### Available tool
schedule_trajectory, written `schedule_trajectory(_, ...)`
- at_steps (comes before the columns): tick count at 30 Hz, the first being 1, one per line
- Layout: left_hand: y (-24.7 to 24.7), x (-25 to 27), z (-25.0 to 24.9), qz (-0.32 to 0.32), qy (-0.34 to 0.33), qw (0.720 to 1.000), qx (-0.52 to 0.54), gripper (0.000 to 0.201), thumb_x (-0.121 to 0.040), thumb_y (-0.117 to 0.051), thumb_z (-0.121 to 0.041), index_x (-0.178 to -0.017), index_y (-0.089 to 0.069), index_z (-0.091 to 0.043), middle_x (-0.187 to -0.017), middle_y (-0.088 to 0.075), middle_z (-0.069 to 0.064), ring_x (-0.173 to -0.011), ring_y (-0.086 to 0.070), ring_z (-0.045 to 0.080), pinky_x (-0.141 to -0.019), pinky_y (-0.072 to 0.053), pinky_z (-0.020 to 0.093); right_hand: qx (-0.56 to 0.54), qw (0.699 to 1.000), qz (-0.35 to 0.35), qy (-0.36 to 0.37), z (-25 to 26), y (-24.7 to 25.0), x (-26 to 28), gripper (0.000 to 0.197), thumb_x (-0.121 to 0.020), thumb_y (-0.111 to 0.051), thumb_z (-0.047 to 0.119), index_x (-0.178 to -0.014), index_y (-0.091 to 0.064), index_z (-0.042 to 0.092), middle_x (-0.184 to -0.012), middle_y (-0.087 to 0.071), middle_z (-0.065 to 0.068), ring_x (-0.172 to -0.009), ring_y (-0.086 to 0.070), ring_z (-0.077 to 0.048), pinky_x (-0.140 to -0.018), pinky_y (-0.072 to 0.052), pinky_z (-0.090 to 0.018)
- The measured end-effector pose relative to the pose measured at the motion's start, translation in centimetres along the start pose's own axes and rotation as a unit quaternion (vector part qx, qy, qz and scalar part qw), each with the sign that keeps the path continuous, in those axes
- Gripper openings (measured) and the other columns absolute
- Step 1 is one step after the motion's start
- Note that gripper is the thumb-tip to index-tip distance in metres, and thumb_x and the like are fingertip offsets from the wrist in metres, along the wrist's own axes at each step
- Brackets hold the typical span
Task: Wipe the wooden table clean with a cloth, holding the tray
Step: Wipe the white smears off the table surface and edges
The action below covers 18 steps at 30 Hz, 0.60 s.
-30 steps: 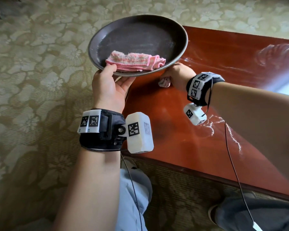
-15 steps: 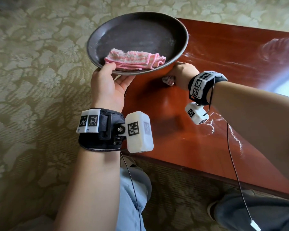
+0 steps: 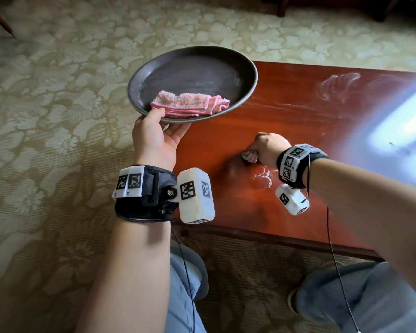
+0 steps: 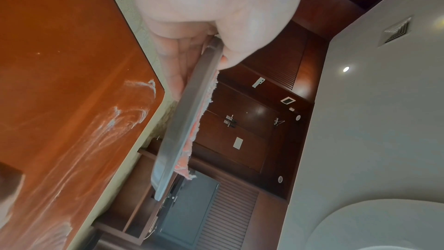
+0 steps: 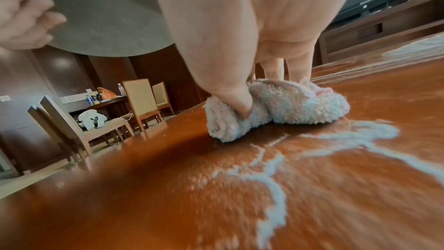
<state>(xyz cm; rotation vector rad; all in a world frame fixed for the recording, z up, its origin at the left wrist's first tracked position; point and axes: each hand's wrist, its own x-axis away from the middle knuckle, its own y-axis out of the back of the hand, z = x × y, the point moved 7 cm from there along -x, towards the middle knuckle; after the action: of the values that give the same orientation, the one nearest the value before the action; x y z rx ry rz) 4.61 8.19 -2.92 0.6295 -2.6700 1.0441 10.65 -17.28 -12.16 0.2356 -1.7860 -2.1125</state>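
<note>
The left hand (image 3: 154,140) has its grip closed on the near rim of the dark round tray (image 3: 192,68), thumb on top and fingers spread underneath, as the left wrist view shows edge-on; the tray is lifted clear of the tabletop (image 3: 298,92) and hangs partly over the carpet (image 3: 46,116), just beyond and above that grip. A folded pink cloth (image 3: 190,104) lies in the tray right by the thumb. To the right of that grip, and lower, the right hand (image 3: 269,146) is bunched around a pale fluffy cloth (image 5: 276,107), thumb dug into it and fingers curled over the top, pressing it flat against the wood. White smears (image 5: 312,140) spread just on the wrist side of this grip, touching the cloth's edge, and fainter streaks (image 3: 339,85) lie well beyond it toward the far right of the tabletop. The step in hand looks like the wiping itself, with much residue left, so the task seems only partly done. The next move likely calls for dragging the cloth back toward the wrist through the nearest smears with steady downward pressure, then working out to the far streaks, all while the left grip keeps the tray level so the pink cloth does not slide off.
</note>
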Motion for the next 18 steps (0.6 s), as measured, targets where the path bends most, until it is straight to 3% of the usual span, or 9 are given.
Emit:
schedule_trajectory(4, -1.4, 1.7, 0.0, 0.017, 0.001, 1.000, -0.007, 0.017, -0.096, -0.050, -0.001, -0.107, -0.063, -0.002, -0.092, -0.071, 0.018, -0.080, -0.074, 0.030, -0.076, -0.061, 0.044, -0.004, 1.000, -0.009, -0.027, -0.8, 0.0, 3.4, 0.037, -0.085, -0.061, 0.012, -0.109, -0.074, 0.037, -0.104, -0.063, 0.004, -0.101, -0.062, -0.021, -0.077, -0.046, -0.026)
schedule_trajectory(9, -3.3, 3.2, 0.3, 0.038, 0.004, 0.999, -0.014, 0.017, -0.096, -0.050, -0.001, -0.106, -0.064, -0.001, -0.088, -0.073, 0.016, -0.079, -0.074, 0.029, -0.073, -0.061, 0.042, -0.010, 1.000, 0.011, -0.008, -0.9, 0.0, 5.6, 0.040, -0.082, -0.060, 0.006, -0.111, -0.074, 0.030, -0.105, -0.064, 0.001, -0.103, -0.061, -0.021, -0.076, -0.037, -0.019)
schedule_trajectory(12, -4.5, 3.5, 0.9, 0.049, 0.009, 0.999, -0.017, 0.017, -0.096, -0.050, -0.001, -0.107, -0.063, -0.001, -0.086, -0.072, 0.016, -0.079, -0.074, 0.029, -0.073, -0.061, 0.042, -0.056, 0.998, -0.038, -0.018, -2.4, 1.3, 5.8, 0.044, -0.076, -0.056, -0.002, -0.107, -0.075, 0.025, -0.093, -0.063, -0.005, -0.091, -0.063, -0.028, -0.081, -0.052, -0.035)
schedule_trajectory(14, -5.4, 3.3, 1.5, 0.055, 0.010, 0.998, -0.021, 0.018, -0.096, -0.049, -0.002, -0.107, -0.063, -0.001, -0.085, -0.071, 0.015, -0.079, -0.073, 0.030, -0.073, -0.061, 0.041, -0.081, 0.991, -0.099, -0.031, -4.5, 3.2, 5.8, 0.042, -0.076, -0.056, -0.008, -0.101, -0.076, 0.019, -0.087, -0.065, -0.004, -0.084, -0.062, -0.027, -0.080, -0.054, -0.039)
schedule_trajectory(16, -6.3, 3.1, 2.4, 0.058, 0.016, 0.998, -0.025, 0.020, -0.097, -0.049, -0.001, -0.112, -0.062, 0.000, -0.087, -0.070, 0.016, -0.079, -0.073, 0.030, -0.071, -0.061, 0.040, -0.098, 0.982, -0.144, -0.071, -7.2, 5.3, 6.2, 0.034, -0.081, -0.057, -0.007, -0.095, -0.075, 0.018, -0.088, -0.064, 0.003, -0.084, -0.062, -0.023, -0.082, -0.052, -0.032)
schedule_trajectory(18, -7.3, 2.7, 3.6, 0.061, 0.023, 0.998, -0.025, 0.027, -0.097, -0.049, -0.002, -0.121, -0.060, 0.002, -0.095, -0.069, 0.019, -0.079, -0.073, 0.030, -0.069, -0.061, 0.039, -0.103, 0.972, -0.154, -0.145, -9.9, 7.1, 6.9, 0.027, -0.087, -0.058, 0.002, -0.090, -0.069, 0.026, -0.092, -0.062, 0.009, -0.089, -0.063, -0.016, -0.077, -0.046, -0.021)
